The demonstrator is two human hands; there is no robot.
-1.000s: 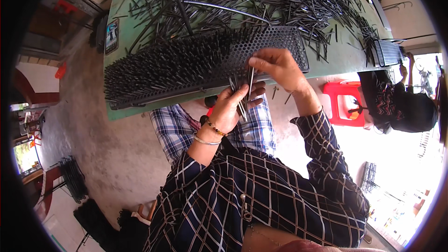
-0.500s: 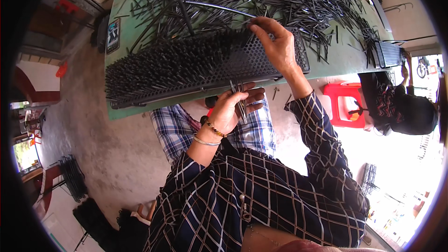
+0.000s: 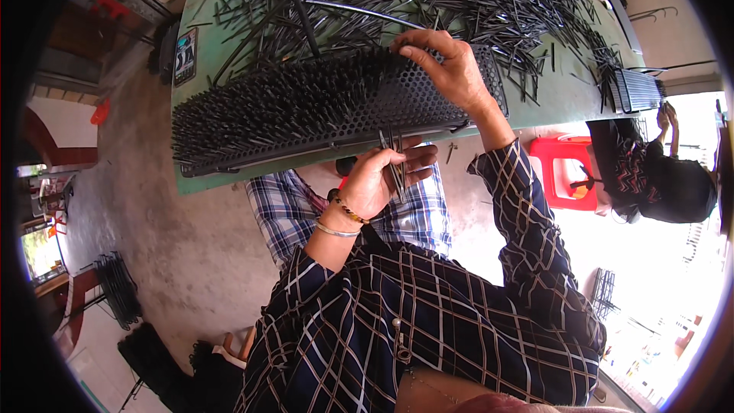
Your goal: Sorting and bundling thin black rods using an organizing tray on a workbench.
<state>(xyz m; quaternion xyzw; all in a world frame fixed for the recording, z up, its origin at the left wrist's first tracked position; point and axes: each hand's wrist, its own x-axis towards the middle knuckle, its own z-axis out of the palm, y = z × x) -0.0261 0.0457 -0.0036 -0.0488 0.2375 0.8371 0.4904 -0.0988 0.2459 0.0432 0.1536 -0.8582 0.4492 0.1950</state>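
Observation:
A long black perforated board (image 3: pixel 417 95) lies along the near edge of the green table. Thin black rods (image 3: pixel 267 103) stand densely upright in its left and middle holes, while holes further right show bare. Below the board's front edge, my left hand (image 3: pixel 371 180) is palm up, thumb closed over several thin rods (image 3: pixel 396 172). My right hand (image 3: pixel 455 69) is over the board's far side, beside the last standing rods. Its thumb and forefinger are pinched together; what is between them is too dark to make out.
Loose black rods (image 3: pixel 527 0) are heaped across the table (image 3: pixel 566 95). A phone-like rectangular device (image 3: pixel 185 56) lies at its left edge. A dark upright bar (image 3: pixel 300 8) rises behind the board. At right, a co-worker (image 3: pixel 673 183) handles a rack (image 3: pixel 638 90) near a red stool (image 3: pixel 562 172).
My right hand has shifted slightly left along the board, toward the standing rods. My left hand stays nearly still with its rods. The co-worker's hands have moved a little.

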